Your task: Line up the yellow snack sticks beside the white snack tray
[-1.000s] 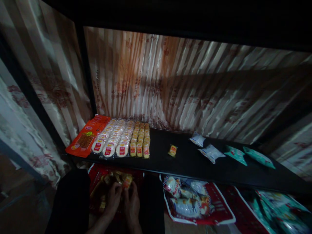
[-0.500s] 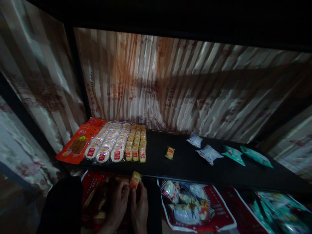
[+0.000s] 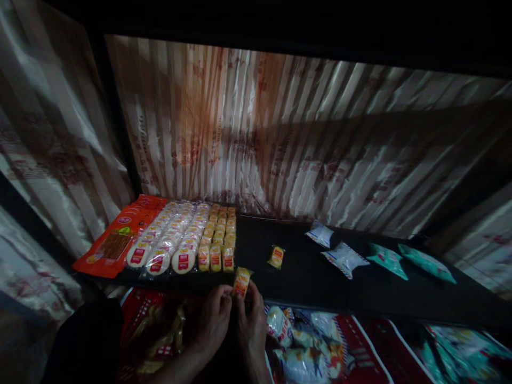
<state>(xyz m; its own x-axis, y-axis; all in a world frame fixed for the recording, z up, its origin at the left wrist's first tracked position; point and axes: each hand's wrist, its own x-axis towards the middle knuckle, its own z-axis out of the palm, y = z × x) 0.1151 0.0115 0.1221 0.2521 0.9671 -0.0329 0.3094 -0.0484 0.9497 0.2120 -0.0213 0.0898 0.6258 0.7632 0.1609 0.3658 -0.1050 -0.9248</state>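
Note:
My left hand and my right hand are raised side by side at the front edge of a black shelf. Together they pinch one small yellow snack packet, held upright between the fingertips. Just beyond it on the shelf lie neat rows of the same yellow packets, rows of round white snack packs and orange flat packs. A single yellow packet lies alone further right.
White packets and teal packets lie loose on the shelf's right half. Below the shelf sit red bags of mixed snacks and another open bag. A striped curtain backs the shelf.
Both hands rose from the bag below up to the shelf's front edge, carrying the yellow packet with them. The view shifted slightly left.

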